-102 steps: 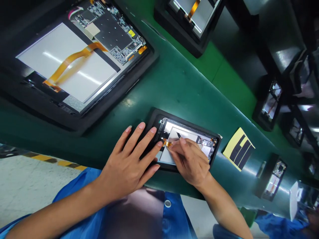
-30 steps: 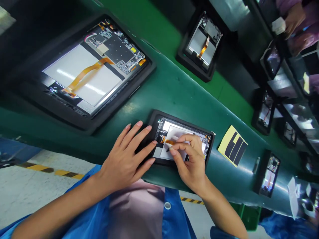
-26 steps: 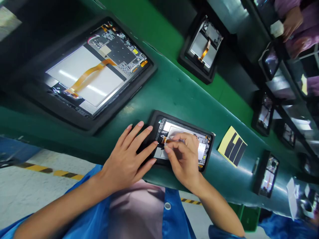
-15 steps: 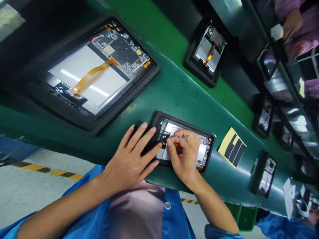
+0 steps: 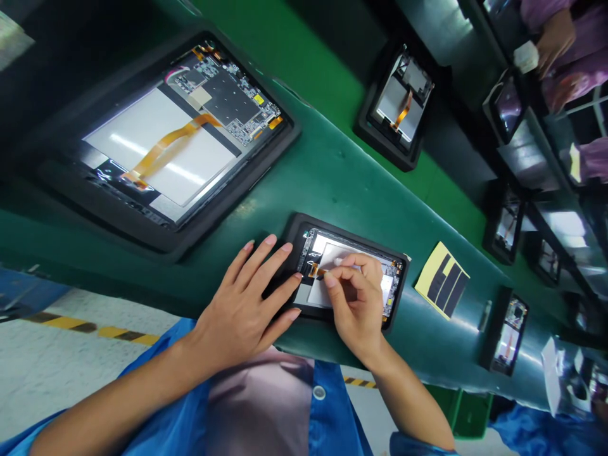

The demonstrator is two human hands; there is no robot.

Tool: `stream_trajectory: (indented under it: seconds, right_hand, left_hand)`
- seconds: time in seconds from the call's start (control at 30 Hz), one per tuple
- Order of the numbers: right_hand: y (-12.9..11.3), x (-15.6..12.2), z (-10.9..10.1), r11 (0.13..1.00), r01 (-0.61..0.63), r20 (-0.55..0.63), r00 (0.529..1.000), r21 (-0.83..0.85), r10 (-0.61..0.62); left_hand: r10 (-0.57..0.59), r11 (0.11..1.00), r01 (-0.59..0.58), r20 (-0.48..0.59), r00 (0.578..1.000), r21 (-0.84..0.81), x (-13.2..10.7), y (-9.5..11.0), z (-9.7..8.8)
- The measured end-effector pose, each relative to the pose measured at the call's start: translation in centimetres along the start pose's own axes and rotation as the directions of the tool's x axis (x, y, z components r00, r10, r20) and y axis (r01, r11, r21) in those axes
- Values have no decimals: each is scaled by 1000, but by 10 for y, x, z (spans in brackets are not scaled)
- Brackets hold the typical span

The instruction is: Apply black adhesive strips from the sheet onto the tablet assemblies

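The opened tablet (image 5: 330, 248) sits in a black tray (image 5: 298, 225) at lower centre of the frame, on the green table (image 5: 327, 158). Its long axis runs left to right, dipping slightly toward the right; the circuit-board end points right, and the end with the orange ribbon's connector points left. The left grip (image 5: 242, 310) is spread wide, palm down, its index fingertip at the tablet's left end. The right grip (image 5: 358, 304) is narrow, thumb and index finger close together by the orange ribbon (image 5: 316, 271); whether they pinch anything I cannot tell. That hand covers the tablet's middle, hiding most of the ribbon. A yellow sheet with black strips (image 5: 441, 280) lies just beyond the right end. A larger-looking opened tablet (image 5: 149, 123) fills the upper left, slanting up to the right. Another tablet (image 5: 394, 104) lies at upper right of centre, and a smaller-looking one (image 5: 508, 342) at lower right. A co-worker's hand (image 5: 555, 41) shows in the upper right corner.
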State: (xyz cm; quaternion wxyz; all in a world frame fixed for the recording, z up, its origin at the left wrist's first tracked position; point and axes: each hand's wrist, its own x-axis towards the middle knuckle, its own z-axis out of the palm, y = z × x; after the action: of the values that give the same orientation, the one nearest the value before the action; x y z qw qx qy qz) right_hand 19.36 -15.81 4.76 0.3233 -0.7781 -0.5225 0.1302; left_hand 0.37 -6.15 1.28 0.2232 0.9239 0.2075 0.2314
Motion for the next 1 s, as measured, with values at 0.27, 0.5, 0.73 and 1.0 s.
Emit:
stream_trajectory:
  seconds: [0.27, 0.5, 0.73, 1.0]
  right_hand:
    - [-4, 3, 9, 986, 120, 33, 993, -117, -117]
    - [0, 4, 11, 986, 99, 25, 995, -137, -96]
    - [1, 5, 10, 993, 74, -23, 997, -92, -77]
    - [25, -16, -37, 995, 89, -185, 978, -47, -96]
  left_hand:
    - [5, 1000, -5, 9, 1000, 2, 0, 1, 1]
    - [-12, 1000, 11, 50, 999, 24, 1, 5, 4]
    - [-44, 997, 37, 124, 991, 62, 2, 6, 10]
    - [-100, 993, 92, 115, 988, 73, 13, 13, 9]
